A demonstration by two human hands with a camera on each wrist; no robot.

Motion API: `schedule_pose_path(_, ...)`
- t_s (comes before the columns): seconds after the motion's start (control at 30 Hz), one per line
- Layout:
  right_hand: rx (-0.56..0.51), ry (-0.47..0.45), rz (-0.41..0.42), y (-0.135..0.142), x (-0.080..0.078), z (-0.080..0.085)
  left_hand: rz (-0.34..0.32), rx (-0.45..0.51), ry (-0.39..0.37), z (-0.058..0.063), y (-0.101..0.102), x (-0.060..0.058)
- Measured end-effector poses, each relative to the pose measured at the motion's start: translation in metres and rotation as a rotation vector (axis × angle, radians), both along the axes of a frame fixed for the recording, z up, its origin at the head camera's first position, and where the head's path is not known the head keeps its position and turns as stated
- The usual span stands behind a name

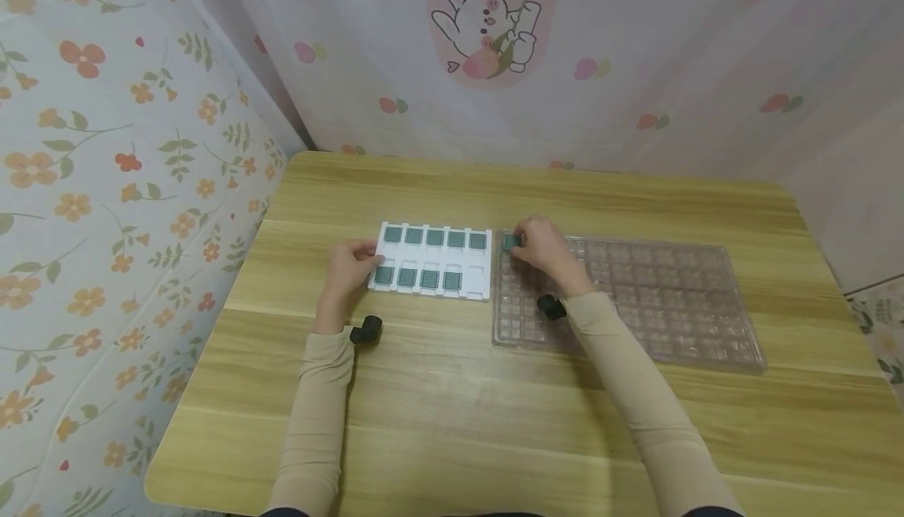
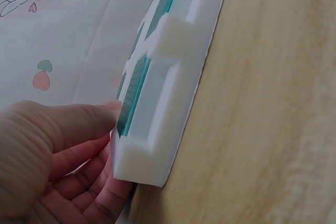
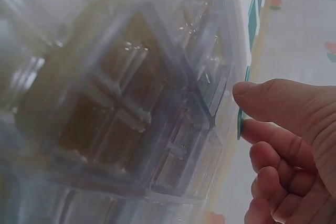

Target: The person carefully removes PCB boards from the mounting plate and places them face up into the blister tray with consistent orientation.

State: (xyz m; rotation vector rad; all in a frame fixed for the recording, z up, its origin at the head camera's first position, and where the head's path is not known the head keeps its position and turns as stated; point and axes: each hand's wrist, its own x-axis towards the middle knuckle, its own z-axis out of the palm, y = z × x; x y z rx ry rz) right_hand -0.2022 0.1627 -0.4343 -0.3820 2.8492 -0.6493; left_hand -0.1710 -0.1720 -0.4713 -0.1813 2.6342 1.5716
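My left hand (image 1: 346,270) pinches the left end of a white plastic tray (image 1: 417,257), thumb on top near a corner chip (image 2: 135,98) and fingers at the edge. Two rows of square green chips with dotted faces lie in its recesses; the near row's rightmost recess shows bare white. Between thumb and forefinger, my right hand (image 1: 545,246) holds one green chip (image 1: 511,243) by its edges. That chip is over the far left corner of a clear plastic tray (image 1: 678,289) divided into many small pockets. The right wrist view shows the chip (image 3: 240,125) edge-on.
Both trays lie side by side on a wood-grain table (image 1: 438,399), their facing edges close together. A printed curtain (image 1: 621,54) hangs behind the table and a floral one (image 1: 106,211) along its left. Each wrist carries a small black camera (image 1: 367,330).
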Motion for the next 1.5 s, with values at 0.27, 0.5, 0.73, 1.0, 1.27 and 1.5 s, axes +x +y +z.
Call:
schedule_pose_path(0.27,0.038,-0.008,0.016,-0.0008,-0.0043,0.0001,-0.011,0.003,0.004,-0.0015,-0.0017,-0.0003)
schedule_pose_path(0.5,0.045,-0.002,0.02,-0.0006,-0.0066,-0.0016,0.002,0.001,0.007,-0.0024,-0.0015,-0.0001)
schedule_pose_path(0.73,0.065,-0.006,0.024,-0.0002,-0.007,-0.0012,0.002,-0.008,0.021,-0.004,-0.0004,-0.0003)
schedule_pose_path(1.0,0.094,0.012,0.035,0.0007,-0.0085,-0.0022,0.008,-0.007,0.005,-0.0036,-0.0005,0.0006)
schedule_pose_path(1.27,0.138,0.043,0.049,0.0,-0.0085,-0.0017,0.009,0.002,0.0,-0.0021,-0.0003,0.0011)
schedule_pose_path(1.5,0.163,0.043,0.059,-0.0009,-0.0096,0.0007,0.014,-0.012,0.004,-0.0003,0.0009,0.0012)
